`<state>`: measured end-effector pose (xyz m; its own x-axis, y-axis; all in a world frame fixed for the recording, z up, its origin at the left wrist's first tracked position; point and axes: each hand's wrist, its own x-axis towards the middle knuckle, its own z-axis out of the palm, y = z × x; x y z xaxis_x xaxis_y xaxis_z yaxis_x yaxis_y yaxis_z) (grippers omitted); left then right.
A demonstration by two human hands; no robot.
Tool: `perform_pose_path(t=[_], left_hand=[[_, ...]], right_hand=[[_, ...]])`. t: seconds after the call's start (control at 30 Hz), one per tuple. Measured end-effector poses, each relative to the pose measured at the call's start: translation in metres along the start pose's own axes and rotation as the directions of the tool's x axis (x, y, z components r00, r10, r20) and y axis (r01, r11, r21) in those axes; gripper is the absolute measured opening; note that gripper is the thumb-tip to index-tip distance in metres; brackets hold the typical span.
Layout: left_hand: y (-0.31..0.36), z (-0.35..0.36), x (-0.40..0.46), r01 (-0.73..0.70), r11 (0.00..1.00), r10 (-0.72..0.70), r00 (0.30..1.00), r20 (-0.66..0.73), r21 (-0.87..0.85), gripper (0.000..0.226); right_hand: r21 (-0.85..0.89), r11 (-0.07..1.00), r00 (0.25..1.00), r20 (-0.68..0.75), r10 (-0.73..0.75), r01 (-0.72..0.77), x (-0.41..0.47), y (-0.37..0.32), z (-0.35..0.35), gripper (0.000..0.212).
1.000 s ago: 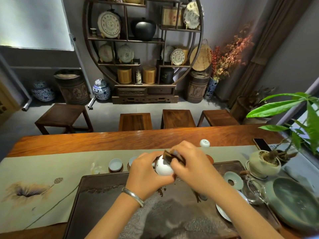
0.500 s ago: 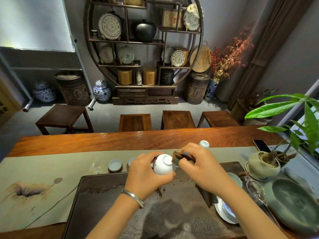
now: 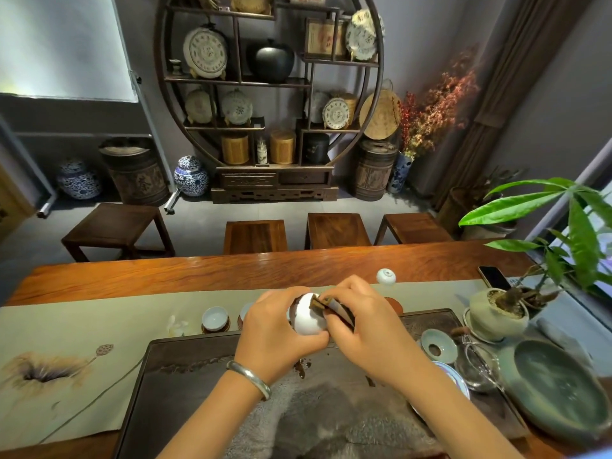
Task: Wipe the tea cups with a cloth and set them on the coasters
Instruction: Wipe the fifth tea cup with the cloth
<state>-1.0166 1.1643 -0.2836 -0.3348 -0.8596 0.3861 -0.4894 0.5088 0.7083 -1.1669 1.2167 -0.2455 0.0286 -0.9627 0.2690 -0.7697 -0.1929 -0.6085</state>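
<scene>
Overhead, a long reddish wooden table [image 3: 231, 273] crosses the view, a pale runner [image 3: 82, 336] with a painted lotus lying along it; a dark tea tray [image 3: 185, 385] sits on the near part, its left edge beside the lotus stem, its right edge just beside a wide green bowl [image 3: 559, 389]. Beyond the far edge stand four wooden stools [image 3: 255, 235] on a grey floor, and behind them a round display shelf [image 3: 268, 94] against the wall, with two blue-and-white jars [image 3: 191, 175] on the floor to its left; bare floor lies between stools and shelf.

On the runner, left of the hands, one cup [image 3: 215, 319] sits on a coaster [image 3: 215, 328]; a second is partly hidden behind the left hand [image 3: 275, 336]. That hand, wearing a silver bangle [image 3: 249, 377], curls its fingers round a white cup [image 3: 309, 316], held above the tray's far edge, mouth tipped away. The right hand [image 3: 367, 323] pinches a dark folded cloth [image 3: 334, 309] against the cup's rim. Behind the right hand one more cup [image 3: 386, 277] lies on the runner, tilted; a reddish coaster [image 3: 395, 304] peeps out beside the knuckles.

Further right lie a pale green lid [image 3: 438, 346], a wire strainer [image 3: 477, 366], a potted plant [image 3: 500, 313] and a phone [image 3: 494, 277] near the table's end.
</scene>
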Motion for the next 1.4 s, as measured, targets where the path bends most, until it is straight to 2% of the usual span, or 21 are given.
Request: perform_pose_path(t=[0.1,0.17,0.23,0.3,0.4,0.5,0.6,0.7,0.8,0.9,1.0,1.07,1.13,1.3,1.4], left_hand=[[-0.003,0.0,-0.002,-0.022,1.0,0.022,1.0,-0.018,0.013,0.049],[-0.006,-0.003,-0.002,-0.012,1.0,0.012,0.999,-0.048,-0.001,0.049],[-0.009,-0.007,0.0,-0.016,1.0,0.016,0.998,-0.061,-0.011,0.053],[-0.005,-0.011,0.001,-0.054,0.998,0.053,0.997,-0.056,-0.019,0.055],[0.005,-0.011,0.001,-0.115,0.992,0.109,0.99,-0.087,-0.058,0.056],[0.008,-0.01,0.0,-0.1,0.992,0.093,0.991,-0.091,-0.073,0.051],[0.008,-0.007,-0.002,-0.07,0.995,0.067,0.996,-0.052,-0.066,0.047],[0.006,-0.004,-0.003,-0.06,0.996,0.059,0.998,-0.014,-0.06,0.047],[0.002,0.0,-0.007,-0.036,0.999,0.037,0.999,0.012,-0.024,0.054],[-0.004,0.001,-0.01,-0.016,1.0,0.016,1.0,0.018,0.003,0.051],[-0.009,-0.004,-0.006,-0.003,1.0,0.003,1.0,-0.01,0.0,0.05],[-0.004,-0.007,-0.003,-0.045,0.999,0.045,0.999,0.005,-0.006,0.049],[0.002,-0.007,-0.003,-0.071,0.997,0.072,0.997,0.017,-0.035,0.049],[0.004,-0.007,-0.006,-0.056,0.993,0.056,0.998,-0.004,-0.1,0.043],[-0.001,-0.005,-0.009,-0.022,0.997,0.023,1.0,0.018,-0.068,0.046]], right_hand=[[0.206,0.972,0.993,0.057,0.106,-0.116,0.0,0.004,-0.001,0.011],[0.379,0.91,0.984,0.01,0.178,-0.169,0.0,0.006,-0.008,0.013],[0.454,0.879,0.975,-0.087,0.206,-0.145,0.002,0.007,-0.014,0.017],[0.392,0.916,0.979,-0.144,0.145,-0.078,0.006,0.003,-0.016,0.024],[0.244,0.97,0.99,-0.135,0.048,-0.014,0.009,-0.007,-0.011,0.022],[0.039,0.998,0.988,-0.146,-0.045,0.051,0.006,-0.01,-0.007,0.021],[-0.213,0.968,0.985,-0.079,-0.155,0.136,-0.001,-0.011,-0.005,0.024],[-0.324,0.932,0.983,-0.04,-0.182,0.159,-0.009,-0.013,0.0,0.019],[-0.27,0.953,0.99,0.005,-0.143,0.139,-0.014,-0.011,0.004,0.016],[0.007,1.0,0.999,0.039,-0.025,0.025,-0.014,-0.005,-0.004,0.008],[0.133,0.991,0.997,-0.071,0.039,-0.029,-0.01,0.001,-0.015,0.009],[0.121,0.993,0.996,-0.092,0.021,-0.01,-0.006,-0.003,-0.016,0.014],[0.079,0.996,0.998,-0.052,-0.035,0.039,-0.004,-0.01,-0.011,0.017],[-0.161,0.973,0.985,-0.014,-0.171,0.166,-0.004,-0.016,0.0,0.019],[-0.134,0.976,0.985,0.055,-0.166,0.172,-0.005,-0.014,0.002,0.015]])
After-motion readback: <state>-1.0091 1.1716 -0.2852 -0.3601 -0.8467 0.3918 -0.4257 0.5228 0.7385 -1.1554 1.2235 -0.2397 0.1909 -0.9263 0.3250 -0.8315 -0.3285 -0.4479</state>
